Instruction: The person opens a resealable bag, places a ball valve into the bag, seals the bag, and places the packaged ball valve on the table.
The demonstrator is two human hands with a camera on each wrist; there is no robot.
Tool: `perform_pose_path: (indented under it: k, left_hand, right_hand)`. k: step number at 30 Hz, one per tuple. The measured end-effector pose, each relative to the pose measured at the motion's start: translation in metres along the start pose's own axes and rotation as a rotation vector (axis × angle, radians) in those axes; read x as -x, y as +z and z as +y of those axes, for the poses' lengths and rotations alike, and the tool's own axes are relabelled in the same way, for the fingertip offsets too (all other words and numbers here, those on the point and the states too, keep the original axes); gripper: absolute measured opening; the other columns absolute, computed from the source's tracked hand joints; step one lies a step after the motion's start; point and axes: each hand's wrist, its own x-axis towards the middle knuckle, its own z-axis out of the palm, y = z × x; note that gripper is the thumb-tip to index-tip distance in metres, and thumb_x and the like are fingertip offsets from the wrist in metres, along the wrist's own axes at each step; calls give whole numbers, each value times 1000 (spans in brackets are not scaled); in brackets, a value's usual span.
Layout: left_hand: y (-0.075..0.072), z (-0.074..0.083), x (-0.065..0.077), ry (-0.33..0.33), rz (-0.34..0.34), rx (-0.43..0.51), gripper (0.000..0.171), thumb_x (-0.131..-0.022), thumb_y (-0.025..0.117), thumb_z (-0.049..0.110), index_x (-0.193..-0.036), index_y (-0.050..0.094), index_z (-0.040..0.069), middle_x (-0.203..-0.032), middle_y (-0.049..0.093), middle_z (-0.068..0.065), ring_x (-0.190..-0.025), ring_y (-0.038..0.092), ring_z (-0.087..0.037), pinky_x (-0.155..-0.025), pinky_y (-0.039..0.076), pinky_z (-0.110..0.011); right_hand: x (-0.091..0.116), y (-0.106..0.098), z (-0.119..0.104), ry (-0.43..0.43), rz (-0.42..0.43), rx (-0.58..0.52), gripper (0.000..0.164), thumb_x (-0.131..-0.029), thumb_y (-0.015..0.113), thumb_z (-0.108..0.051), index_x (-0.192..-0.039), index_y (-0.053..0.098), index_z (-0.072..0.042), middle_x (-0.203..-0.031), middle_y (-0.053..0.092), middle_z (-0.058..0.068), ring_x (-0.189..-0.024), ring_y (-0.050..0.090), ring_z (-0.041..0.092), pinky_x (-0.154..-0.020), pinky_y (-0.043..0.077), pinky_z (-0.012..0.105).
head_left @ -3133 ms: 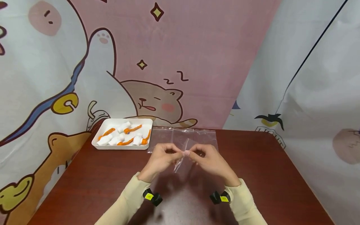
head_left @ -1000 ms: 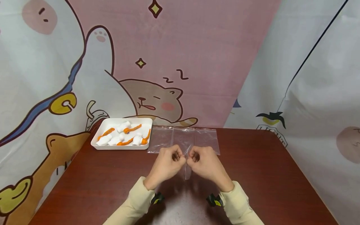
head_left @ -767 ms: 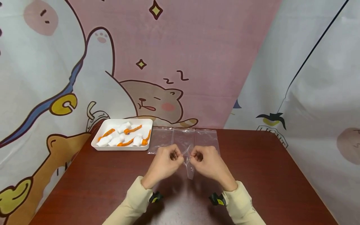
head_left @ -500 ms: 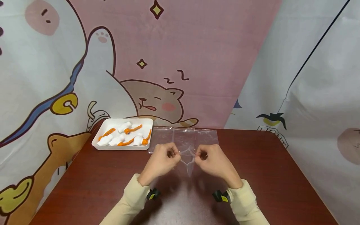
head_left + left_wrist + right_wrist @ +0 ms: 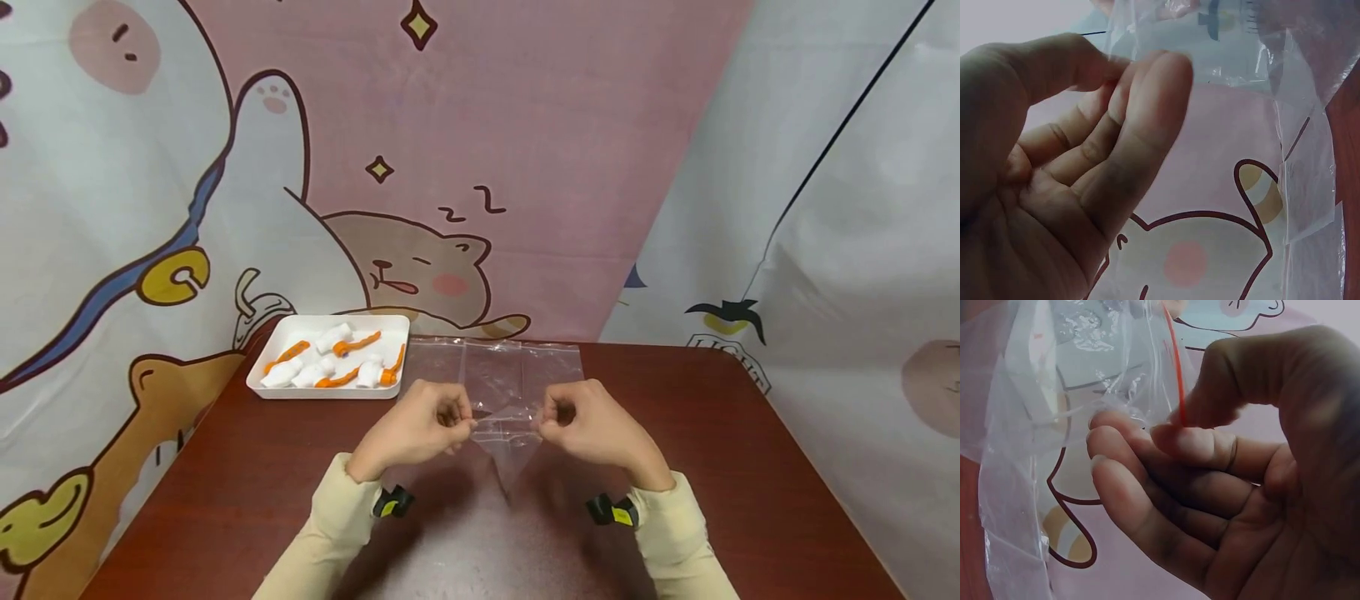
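A clear zip-lock bag point(image 5: 508, 458) hangs between the two hands above the table, its lower part tapering to a point. The left hand point(image 5: 420, 423) pinches one side of its top edge between thumb and fingers. On the other side, the right hand point(image 5: 600, 425) pinches the edge; the right wrist view shows its thumb and index finger on a red strip point(image 5: 1177, 369) along the bag. In the left wrist view the left thumb meets the fingertips, and the clear film point(image 5: 1235, 62) stretches beyond them. Behind the hands, several flat clear bags point(image 5: 491, 367) lie on the table, partly hidden.
At the back left of the brown table point(image 5: 705, 442) stands a white tray point(image 5: 322, 394). Several orange pieces point(image 5: 358, 342) with thin tails and several white soft rolls point(image 5: 333, 337) lie in it. A printed cloth point(image 5: 562, 167) hangs behind the table.
Both hands, earlier close together at the bag's edge, have moved apart, left and right. The bag between them has spread from a narrow fold to a wide, taut top edge.
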Motion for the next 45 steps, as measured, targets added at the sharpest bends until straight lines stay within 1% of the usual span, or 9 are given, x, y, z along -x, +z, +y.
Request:
perform_pose_path:
  k: [6,12,15,19,25,30,38,41,45]
  left_hand:
    - [3,3,-1,44,23,-34,16,-87,67,1,-78,64,14,-64,67,3,-54,65,-9,-52,55,-26]
    - [11,5,-3,74,81,-54,14,-84,67,2,-79,64,15,-64,66,4,-55,61,-5,-53,53,-23]
    - [14,5,-4,86,93,-65,13,-84,67,3,-79,64,15,-64,65,4,-56,61,-6,-54,53,-22]
    - [16,5,-3,89,107,-78,13,-84,67,3,-79,63,15,-63,65,4,-56,60,-6,-54,53,-22]
    - [15,6,-3,45,112,-58,14,-87,67,3,-81,64,15,-66,66,4,-54,62,-7,-53,54,-24]
    - [9,4,-2,23,123,-62,14,-85,68,2,-80,65,15,-64,66,5,-53,62,-6,-52,53,-24]
    - [-2,2,0,20,73,-62,15,-84,69,2,-79,65,15,-64,67,4,-55,65,-11,-52,54,-25]
    - [-5,1,1,7,53,-25,14,-86,67,1,-81,65,13,-66,68,2,-55,67,-13,-52,56,-28]
    - [-6,0,0,1,58,11,13,-89,68,2,-82,66,12,-68,69,-2,-57,69,-20,-53,58,-29]
  right_hand:
    - [0,-1,-1,64,19,9,22,-81,70,-8,-69,62,-25,-66,62,-13,-59,56,4,-55,47,23]
    - [-4,5,-5,149,31,-155,7,-86,70,-5,-88,68,-11,-74,74,0,-62,72,16,-57,58,27]
    - [-6,9,-7,137,52,-161,10,-85,70,-2,-93,69,-8,-74,73,1,-60,70,15,-55,57,27]
    - [-7,13,-9,122,66,-136,6,-86,73,-5,-88,71,-11,-71,71,-2,-57,65,9,-53,53,25]
    - [-6,12,-10,119,50,-97,15,-83,84,-16,-85,70,-16,-71,69,-5,-61,63,9,-56,52,25]
    - [-4,7,-7,94,65,-22,18,-81,77,-3,-88,71,-18,-74,67,-7,-65,62,8,-59,53,25]
    - [-5,7,-7,75,9,-49,20,-81,70,0,-93,76,-15,-84,75,-1,-72,66,8,-65,56,25]
    - [-5,7,-6,21,29,-22,23,-82,73,-1,-97,78,-17,-86,73,-6,-73,64,7,-67,56,25]
    - [-5,7,-3,-63,77,-30,33,-81,70,1,-104,80,-22,-78,61,-10,-67,56,7,-61,50,23]
